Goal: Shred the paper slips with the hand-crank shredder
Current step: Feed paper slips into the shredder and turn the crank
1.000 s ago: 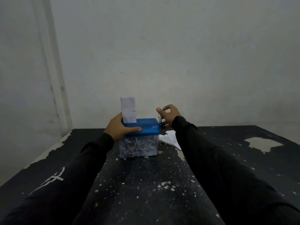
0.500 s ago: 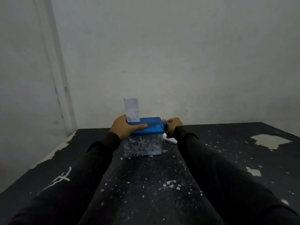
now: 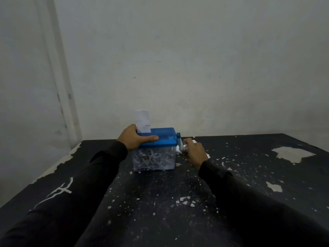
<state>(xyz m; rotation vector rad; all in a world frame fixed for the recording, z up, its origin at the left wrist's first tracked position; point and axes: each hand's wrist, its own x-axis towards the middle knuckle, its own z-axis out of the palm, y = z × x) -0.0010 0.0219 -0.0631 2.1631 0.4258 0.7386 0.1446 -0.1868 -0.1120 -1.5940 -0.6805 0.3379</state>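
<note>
On a black, paint-flecked table (image 3: pixel 231 175) stands one shredder (image 3: pixel 155 148): blue plastic lid over a clear box packed with white paper strips (image 3: pixel 153 160); one paper slip (image 3: pixel 142 121) stands upright in its slot; left hand (image 3: pixel 133 139) clamps the lid; right hand (image 3: pixel 195 154) grips the crank (image 3: pixel 179 139); spare slips (image 3: pixel 192 141) lie behind it.

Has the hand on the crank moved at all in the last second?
Yes. The right hand has swung from above the shredder's blue lid down to beside the clear bin, low near the table.
</note>
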